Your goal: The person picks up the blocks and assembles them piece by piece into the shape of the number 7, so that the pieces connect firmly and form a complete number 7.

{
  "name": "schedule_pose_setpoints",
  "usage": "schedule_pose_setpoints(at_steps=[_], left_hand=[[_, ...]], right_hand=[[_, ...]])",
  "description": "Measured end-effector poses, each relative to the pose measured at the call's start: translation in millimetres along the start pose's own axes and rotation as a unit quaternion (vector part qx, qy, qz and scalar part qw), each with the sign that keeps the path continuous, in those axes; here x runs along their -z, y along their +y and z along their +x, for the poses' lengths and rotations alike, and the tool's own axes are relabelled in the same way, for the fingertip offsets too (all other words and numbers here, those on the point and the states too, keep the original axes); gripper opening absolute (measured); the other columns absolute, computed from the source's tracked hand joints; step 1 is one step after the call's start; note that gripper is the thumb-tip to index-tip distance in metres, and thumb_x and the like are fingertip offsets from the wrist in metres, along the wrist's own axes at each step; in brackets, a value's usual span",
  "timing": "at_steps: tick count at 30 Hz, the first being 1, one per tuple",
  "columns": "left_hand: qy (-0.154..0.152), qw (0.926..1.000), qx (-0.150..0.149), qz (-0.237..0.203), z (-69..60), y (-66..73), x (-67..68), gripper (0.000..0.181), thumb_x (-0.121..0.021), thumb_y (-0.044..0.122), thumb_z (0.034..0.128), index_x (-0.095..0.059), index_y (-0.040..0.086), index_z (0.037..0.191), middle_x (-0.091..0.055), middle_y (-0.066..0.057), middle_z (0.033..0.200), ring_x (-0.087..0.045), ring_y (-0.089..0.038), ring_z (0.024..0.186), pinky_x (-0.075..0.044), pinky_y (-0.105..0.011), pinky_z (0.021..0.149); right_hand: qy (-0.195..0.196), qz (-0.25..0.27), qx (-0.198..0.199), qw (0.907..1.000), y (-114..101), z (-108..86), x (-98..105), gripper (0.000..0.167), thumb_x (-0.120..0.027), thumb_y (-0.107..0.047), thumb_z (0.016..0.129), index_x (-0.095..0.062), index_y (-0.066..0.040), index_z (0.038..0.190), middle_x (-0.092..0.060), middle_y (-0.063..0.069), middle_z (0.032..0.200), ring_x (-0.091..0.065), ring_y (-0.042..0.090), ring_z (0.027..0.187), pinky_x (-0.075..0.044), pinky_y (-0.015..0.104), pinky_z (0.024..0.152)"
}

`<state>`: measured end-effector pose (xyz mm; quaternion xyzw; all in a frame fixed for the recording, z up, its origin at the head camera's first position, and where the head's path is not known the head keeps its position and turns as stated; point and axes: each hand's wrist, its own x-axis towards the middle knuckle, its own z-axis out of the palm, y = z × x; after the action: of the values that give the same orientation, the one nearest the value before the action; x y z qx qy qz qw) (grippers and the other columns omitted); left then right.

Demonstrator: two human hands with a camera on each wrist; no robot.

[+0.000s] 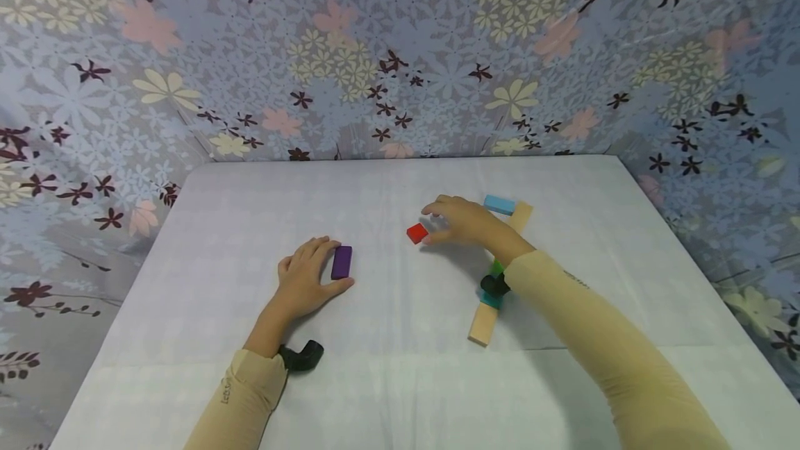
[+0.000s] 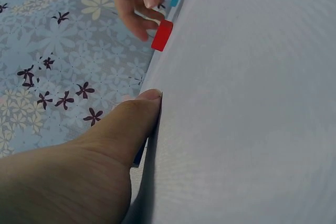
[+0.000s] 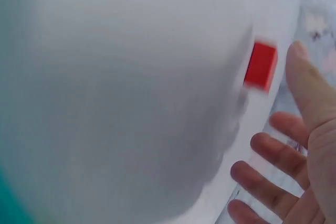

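A purple block (image 1: 341, 262) lies on the white cloth between the thumb and forefinger of my left hand (image 1: 306, 280). The fingers reach past its far end and the thumb lies by its near end; the grip looks loose. In the left wrist view the thumb hides most of this block. My right hand (image 1: 459, 219) hovers beside a red block (image 1: 417, 233), its fingers spread and thumb near the block's edge. In the right wrist view the red block (image 3: 261, 65) stands apart from the parted fingers, and the palm holds nothing.
Under and beside the right forearm runs a line of blocks: a light blue block (image 1: 499, 205), a plain wooden block (image 1: 521, 216), a green block (image 1: 497, 267), a teal block (image 1: 490, 299) and another wooden block (image 1: 483, 325). A flowered cloth (image 1: 387, 89) hangs behind the table.
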<state>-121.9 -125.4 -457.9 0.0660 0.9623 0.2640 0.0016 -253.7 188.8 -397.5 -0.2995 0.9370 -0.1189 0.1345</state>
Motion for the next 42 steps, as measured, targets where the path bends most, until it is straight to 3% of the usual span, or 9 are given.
schedule_pose_setpoints(at_steps=[7,16,25,33,42], left_hand=[[0.001,1.0,0.0,-0.005,0.0,-0.9,0.7,0.074,-0.07,0.057,0.0848,-0.044,0.023,0.145,-0.036,-0.01,0.158,-0.026,-0.036,0.148,-0.017,-0.065,0.109],[-0.001,1.0,0.002,-0.004,-0.5,-1.7,1.9,0.074,-0.071,0.056,0.0848,-0.044,0.023,0.145,-0.036,-0.011,0.158,-0.026,-0.036,0.148,-0.017,-0.065,0.109],[0.001,1.0,0.0,-0.004,-0.6,-2.1,2.9,0.074,-0.07,0.057,0.085,-0.044,0.023,0.146,-0.036,-0.01,0.158,-0.026,-0.035,0.148,-0.017,-0.064,0.109],[0.0,1.0,0.001,-0.004,-0.1,-2.2,1.9,0.074,-0.07,0.057,0.085,-0.044,0.023,0.146,-0.035,-0.01,0.159,-0.026,-0.035,0.148,-0.017,-0.064,0.109],[-0.004,1.0,-0.002,-0.004,0.2,-1.5,0.8,0.073,-0.07,0.057,0.085,-0.045,0.023,0.145,-0.036,-0.01,0.159,-0.027,-0.036,0.148,-0.017,-0.065,0.109]], right_hand=[[0.008,-0.049,0.011,0.9987,-22.7,2.9,-10.0,0.061,-0.075,-0.055,0.082,-0.062,-0.017,0.128,-0.063,0.0,0.11,-0.058,0.018,0.097,-0.051,0.038,0.085],[0.025,-0.074,-0.007,0.9969,-27.8,8.6,-14.4,0.049,-0.075,-0.051,0.084,-0.064,-0.018,0.117,-0.059,-0.002,0.098,-0.055,0.017,0.085,-0.047,0.033,0.072],[0.037,-0.124,0.014,0.9916,-27.5,12.2,-15.3,0.043,-0.075,-0.046,0.085,-0.063,-0.017,0.114,-0.057,-0.003,0.097,-0.054,0.018,0.088,-0.047,0.033,0.072],[0.039,-0.112,0.005,0.9929,-23.7,15.0,-5.4,0.045,-0.077,-0.042,0.084,-0.062,-0.014,0.116,-0.057,0.0,0.103,-0.055,0.021,0.092,-0.049,0.035,0.073],[0.024,-0.072,-0.013,0.997,4.7,18.4,6.3,0.042,-0.08,-0.033,0.081,-0.064,-0.017,0.116,-0.057,0.002,0.11,-0.053,0.024,0.101,-0.05,0.042,0.081]])
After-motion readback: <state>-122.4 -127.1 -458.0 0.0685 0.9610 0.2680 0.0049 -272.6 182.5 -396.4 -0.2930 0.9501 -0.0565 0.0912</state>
